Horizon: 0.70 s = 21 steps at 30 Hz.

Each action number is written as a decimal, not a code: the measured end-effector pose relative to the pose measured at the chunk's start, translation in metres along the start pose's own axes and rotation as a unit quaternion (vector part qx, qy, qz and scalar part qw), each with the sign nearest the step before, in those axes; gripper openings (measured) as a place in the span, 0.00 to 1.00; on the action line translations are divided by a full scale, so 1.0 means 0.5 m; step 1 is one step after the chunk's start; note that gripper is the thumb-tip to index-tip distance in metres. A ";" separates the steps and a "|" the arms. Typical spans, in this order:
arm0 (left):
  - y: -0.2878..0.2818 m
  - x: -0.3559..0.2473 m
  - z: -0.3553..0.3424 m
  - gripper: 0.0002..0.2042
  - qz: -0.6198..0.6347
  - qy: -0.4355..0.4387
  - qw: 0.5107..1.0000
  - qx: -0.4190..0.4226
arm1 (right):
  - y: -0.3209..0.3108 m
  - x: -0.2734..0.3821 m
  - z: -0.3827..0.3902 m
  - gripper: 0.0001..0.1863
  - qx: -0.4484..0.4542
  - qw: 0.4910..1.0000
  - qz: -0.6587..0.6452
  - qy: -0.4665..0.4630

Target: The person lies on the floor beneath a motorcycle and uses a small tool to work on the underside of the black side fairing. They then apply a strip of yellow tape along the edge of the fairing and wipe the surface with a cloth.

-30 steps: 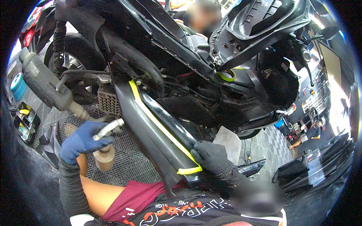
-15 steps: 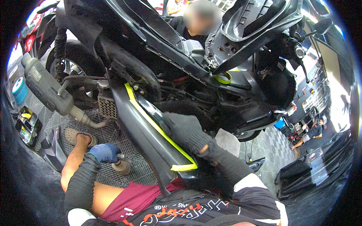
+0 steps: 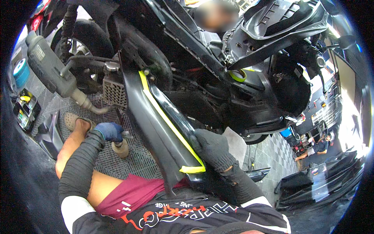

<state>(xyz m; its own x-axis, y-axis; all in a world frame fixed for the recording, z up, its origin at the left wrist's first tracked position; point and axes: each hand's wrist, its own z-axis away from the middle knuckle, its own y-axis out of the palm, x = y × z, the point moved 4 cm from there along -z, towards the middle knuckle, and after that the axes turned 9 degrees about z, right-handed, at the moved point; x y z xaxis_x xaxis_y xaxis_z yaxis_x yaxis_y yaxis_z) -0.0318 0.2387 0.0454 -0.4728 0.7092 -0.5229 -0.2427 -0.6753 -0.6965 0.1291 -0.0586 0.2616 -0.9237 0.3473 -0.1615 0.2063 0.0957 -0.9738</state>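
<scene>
My left hand (image 3: 109, 132), in a blue glove, is closed around what looks like a spray gun with a metal tip and a tan cup (image 3: 120, 149). It is low on the left, above the floor mat. A long black motorcycle body panel (image 3: 154, 126) slants up from my lap, with bright yellow tape (image 3: 167, 124) along its length and across its near end. My right hand (image 3: 214, 150), in a dark grey glove, curls over the panel's right edge beside the glossy strip; its fingertips are partly hidden.
A motorcycle frame with black plastic parts (image 3: 202, 50) fills the far side, its exhaust muffler (image 3: 46, 64) to the left. A roll of yellow tape (image 3: 238, 75) lies on the bodywork. Another person stands behind it. A tool tray (image 3: 26, 110) sits at far left.
My right hand has slid along the panel's right edge toward its near end. My left hand has risen in the picture with the spray gun. The whole view has shifted slightly.
</scene>
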 end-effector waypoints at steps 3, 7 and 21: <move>-0.019 -0.007 0.043 0.28 -0.042 -0.046 0.998 0.003 | 0.018 -0.033 0.080 0.11 -0.018 0.999 0.030 0.019; -0.079 -0.012 0.104 0.27 -0.028 -0.054 0.995 -0.081 | 0.008 -0.033 0.099 0.12 -0.004 0.999 0.046 0.020; -0.303 -0.288 0.112 0.12 -0.050 0.444 0.768 -0.459 | 0.013 -0.025 0.099 0.10 -0.067 0.998 0.008 -0.010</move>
<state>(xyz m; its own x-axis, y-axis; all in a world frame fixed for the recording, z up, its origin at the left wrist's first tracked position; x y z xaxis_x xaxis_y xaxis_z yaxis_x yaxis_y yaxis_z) 0.0258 0.2276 0.2536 0.3728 0.8817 -0.2892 0.6523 -0.4707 -0.5941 0.1260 -0.1082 0.2492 -0.9261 0.3307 -0.1815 0.2609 0.2141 -0.9413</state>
